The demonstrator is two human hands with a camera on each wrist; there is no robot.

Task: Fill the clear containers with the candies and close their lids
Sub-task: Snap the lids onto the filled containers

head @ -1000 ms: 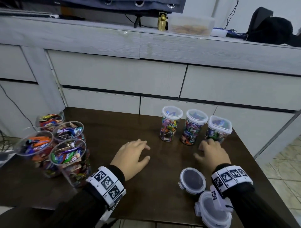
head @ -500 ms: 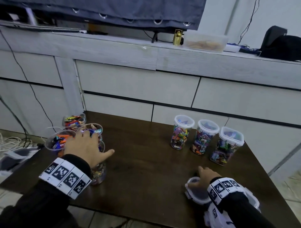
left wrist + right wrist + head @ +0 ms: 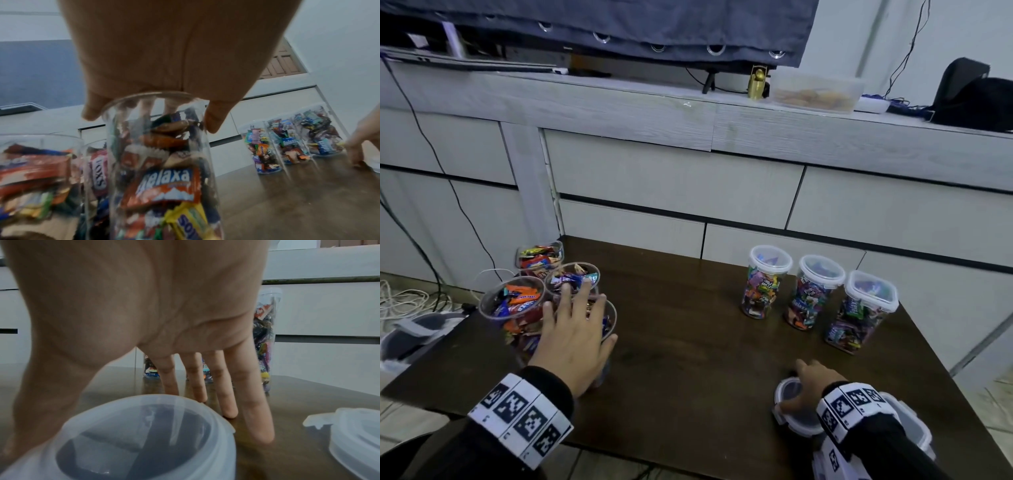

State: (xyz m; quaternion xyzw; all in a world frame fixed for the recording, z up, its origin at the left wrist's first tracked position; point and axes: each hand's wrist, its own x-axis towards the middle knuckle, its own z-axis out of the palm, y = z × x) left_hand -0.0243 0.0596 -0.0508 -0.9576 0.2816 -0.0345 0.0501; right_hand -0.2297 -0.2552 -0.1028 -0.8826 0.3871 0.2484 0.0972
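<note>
Left hand: our left hand point(image 3: 571, 337) lies over the mouth of the nearest open container point(image 3: 160, 170) at the table's point(image 3: 688, 359) left side. The fingers reach past the rim, thumb on the near right side, and in the left wrist view fingertips hang down either side of the rim. We cannot tell whether they already grip it.
Right hand: our right hand point(image 3: 806, 389) arches over a round lid point(image 3: 144, 439) at the near right edge, thumb beside one flank and straight fingers point(image 3: 255, 415) tipping down to the table beyond it. It brackets the lid and has not pinched it.
Open containers: four stand clustered at the left, all holding wrapped candies point(image 3: 164, 186) and none lidded.
Closed containers: three lidded containers point(image 3: 815, 291) stand in a row at the far right, full.
Spare lid: a second lid point(image 3: 357, 443) lies just right of the first.
Key relation: the lid and the nearest open container sit well apart, on opposite sides of the table, each under its own hand. The container stands upright with its long axis vertical and its mouth up.
Next move, as we judge it: bring the two together toward the middle, then set the lid flat on the mouth.
Risk: the neighbouring containers touch or nearly touch, so a sideways pull could knock them.
</note>
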